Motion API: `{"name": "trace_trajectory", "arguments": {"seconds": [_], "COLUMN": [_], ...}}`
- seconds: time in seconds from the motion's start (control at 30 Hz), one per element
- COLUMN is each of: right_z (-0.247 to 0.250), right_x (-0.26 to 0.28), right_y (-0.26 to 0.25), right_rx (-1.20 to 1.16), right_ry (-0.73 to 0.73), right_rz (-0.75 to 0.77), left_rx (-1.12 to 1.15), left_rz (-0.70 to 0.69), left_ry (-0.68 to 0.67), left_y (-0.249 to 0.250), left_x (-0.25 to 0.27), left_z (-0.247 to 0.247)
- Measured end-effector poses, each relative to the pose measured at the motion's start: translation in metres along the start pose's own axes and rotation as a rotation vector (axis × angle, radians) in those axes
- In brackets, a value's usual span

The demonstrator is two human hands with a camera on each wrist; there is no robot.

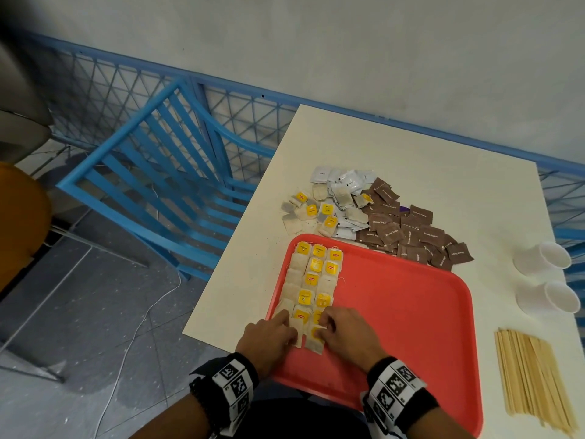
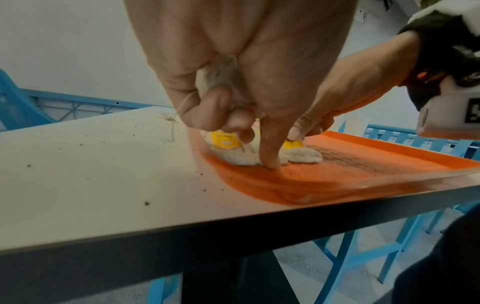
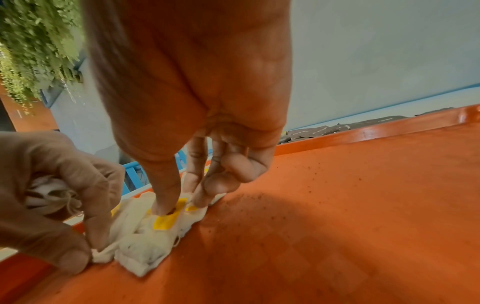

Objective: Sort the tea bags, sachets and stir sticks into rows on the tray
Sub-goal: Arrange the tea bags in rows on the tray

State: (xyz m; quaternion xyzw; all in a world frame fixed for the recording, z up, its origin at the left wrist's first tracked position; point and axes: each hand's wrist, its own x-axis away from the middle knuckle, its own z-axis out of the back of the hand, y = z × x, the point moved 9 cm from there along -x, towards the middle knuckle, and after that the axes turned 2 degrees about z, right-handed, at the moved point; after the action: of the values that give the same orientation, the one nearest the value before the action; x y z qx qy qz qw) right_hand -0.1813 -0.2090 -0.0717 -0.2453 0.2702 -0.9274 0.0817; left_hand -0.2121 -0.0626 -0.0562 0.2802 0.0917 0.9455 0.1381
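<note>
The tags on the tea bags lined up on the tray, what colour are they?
Yellow tags, on pale paper tea bags on the red tray; clearest in the head view.

**Three cameras, one corner of the tray**

The head camera looks steeply down from above onto the cream table (image 1: 395, 160), wall at 12 o'clock, the red tray (image 1: 411, 312) at its 6. The left wrist camera sits low at the table's near edge, peering along the left hand (image 2: 246, 72), very close. The right wrist camera hangs close over the tray floor behind the right hand (image 3: 197, 82). All three share the nearest tea bags (image 1: 311, 339).
</note>
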Motion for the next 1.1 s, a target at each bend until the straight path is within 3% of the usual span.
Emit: {"name": "trace_trajectory", "arguments": {"seconds": [0.27, 0.4, 0.47, 0.53, 0.6, 0.67, 0.83, 1.1], "right_z": [0.015, 0.022, 0.035, 0.058, 0.084, 0.103, 0.114, 0.122], "right_x": [0.003, 0.009, 0.014, 0.019, 0.026, 0.033, 0.046, 0.044], "right_y": [-0.004, -0.012, -0.022, -0.041, -0.067, -0.092, -0.122, -0.11], "right_rx": [-0.006, -0.025, -0.082, -0.182, -0.29, -0.336, -0.164, -0.177], "right_ry": [0.084, 0.082, 0.096, 0.143, 0.187, 0.173, 0.096, 0.096], "right_rz": [0.049, 0.078, 0.086, 0.121, 0.203, 0.288, 0.417, 0.299], "left_rx": [-0.053, 0.099, 0.472, 1.066, 1.672, 1.934, 1.929, 1.739], "left_rz": [-0.022, 0.0, 0.041, 0.127, 0.205, 0.167, 0.027, 0.041], "left_ry": [-0.011, 0.066, 0.166, 0.189, -0.065, -0.244, -0.315, -0.165], "left_y": [0.006, -0.006, -0.015, -0.023, -0.011, 0.007, 0.032, 0.049], "left_x": [0.0, 0.002, 0.006, 0.011, 0.012, 0.014, 0.009, 0.011], "left_z": [0.0, 0.004, 0.017, 0.029, 0.026, 0.037, 0.062, 0.085]}}
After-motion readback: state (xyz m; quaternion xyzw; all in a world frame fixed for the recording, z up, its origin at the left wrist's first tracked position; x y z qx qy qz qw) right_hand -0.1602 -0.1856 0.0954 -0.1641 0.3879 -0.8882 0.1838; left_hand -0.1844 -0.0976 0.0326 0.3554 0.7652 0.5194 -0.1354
